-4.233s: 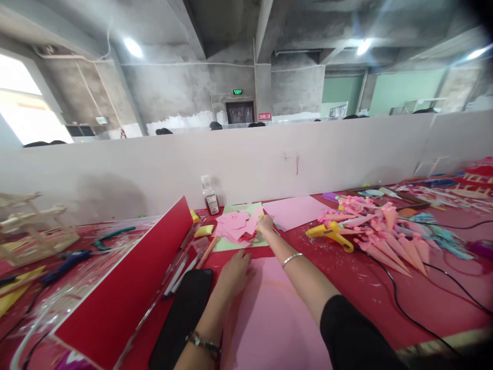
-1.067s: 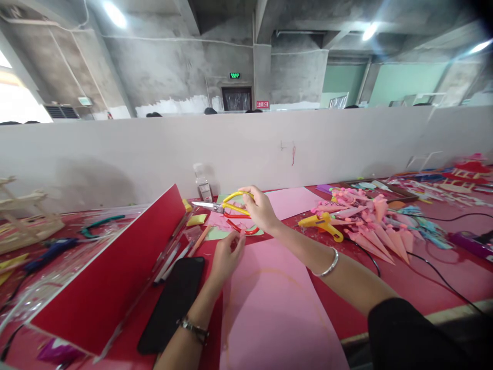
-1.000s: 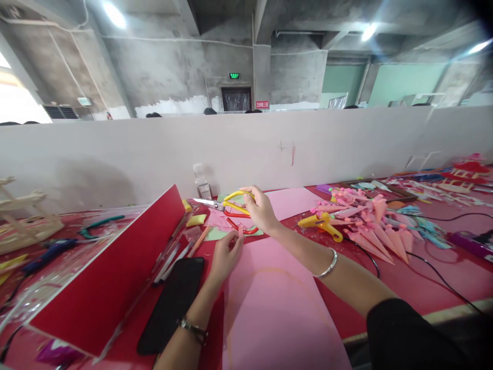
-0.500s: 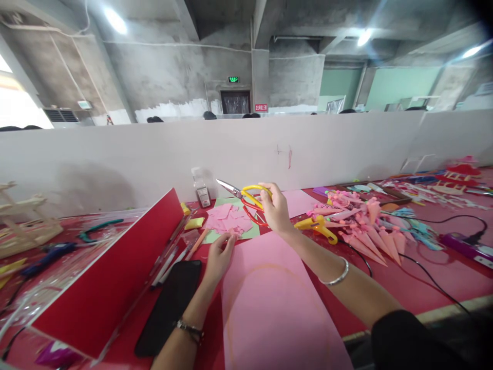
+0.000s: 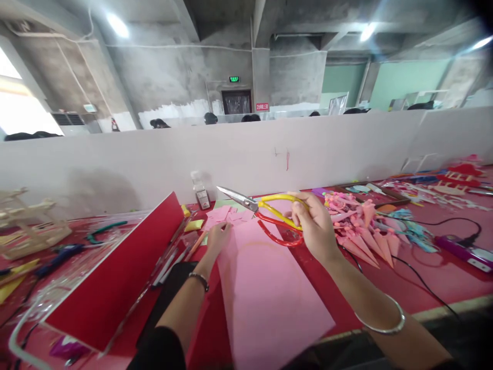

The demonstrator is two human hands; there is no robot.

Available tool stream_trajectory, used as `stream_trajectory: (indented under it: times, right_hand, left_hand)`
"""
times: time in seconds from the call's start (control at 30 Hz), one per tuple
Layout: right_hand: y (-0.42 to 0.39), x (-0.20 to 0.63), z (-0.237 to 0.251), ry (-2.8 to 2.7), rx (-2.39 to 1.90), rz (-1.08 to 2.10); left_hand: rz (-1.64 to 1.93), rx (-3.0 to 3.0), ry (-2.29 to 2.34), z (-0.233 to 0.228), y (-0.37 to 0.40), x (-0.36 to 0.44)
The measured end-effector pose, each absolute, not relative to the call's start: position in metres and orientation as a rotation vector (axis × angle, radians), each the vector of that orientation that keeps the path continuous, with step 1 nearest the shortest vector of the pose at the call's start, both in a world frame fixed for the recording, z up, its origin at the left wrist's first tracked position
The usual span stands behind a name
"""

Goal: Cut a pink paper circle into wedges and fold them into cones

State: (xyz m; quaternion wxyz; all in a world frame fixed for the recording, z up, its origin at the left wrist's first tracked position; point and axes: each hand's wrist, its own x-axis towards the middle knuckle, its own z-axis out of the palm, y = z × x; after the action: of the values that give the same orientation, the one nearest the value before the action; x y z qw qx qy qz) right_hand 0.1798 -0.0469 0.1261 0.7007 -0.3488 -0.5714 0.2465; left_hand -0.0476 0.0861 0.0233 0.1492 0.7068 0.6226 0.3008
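The right hand (image 5: pixel 314 218) curls round scissors (image 5: pixel 252 203); the left hand (image 5: pixel 216 239) touches pink paper (image 5: pixel 269 277), grip unclear. If scissors dip, they could poke it.

Craft workshop, by all appearances shared: bare concrete ceiling (image 5: pixel 227 20), patchily plastered grey wall (image 5: pixel 165 77), lit lamps (image 5: pixel 117 25), green exit sign (image 5: pixel 233 79). White partition (image 5: pixel 239 149), tops of several heads (image 5: pixel 210 118) showing beyond. Long worktable (image 5: pixel 442 272), red-topped, bearing craft materials and tools: heap of pink cones (image 5: pixel 364 228), red-roofed model building (image 5: pixel 462 177), pale wooden model frame (image 5: pixel 31 226), pink sheet (image 5: pixel 265 288), purple power strip (image 5: pixel 464 253). Scissors (image 5: pixel 250 203), held above.
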Motion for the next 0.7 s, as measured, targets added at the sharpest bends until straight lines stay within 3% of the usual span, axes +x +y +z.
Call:
stream_trajectory:
  times: [0.23, 0.53, 0.7]
  right_hand:
    - [-0.103, 0.212, 0.108, -1.034, -0.845, 0.701]
    - [-0.153, 0.244, 0.023, -0.654, -1.189, 0.998]
    - [-0.138, 0.230, 0.001, -0.476, -1.113, 1.081]
  left_hand:
    - [0.626, 2.043, 1.968, 0.035, 0.105, -0.070]
    - [0.243, 2.201, 1.694, 0.066, 0.088, -0.101]
    - [0.318, 2.223, 1.740, 0.091, 0.067, -0.114]
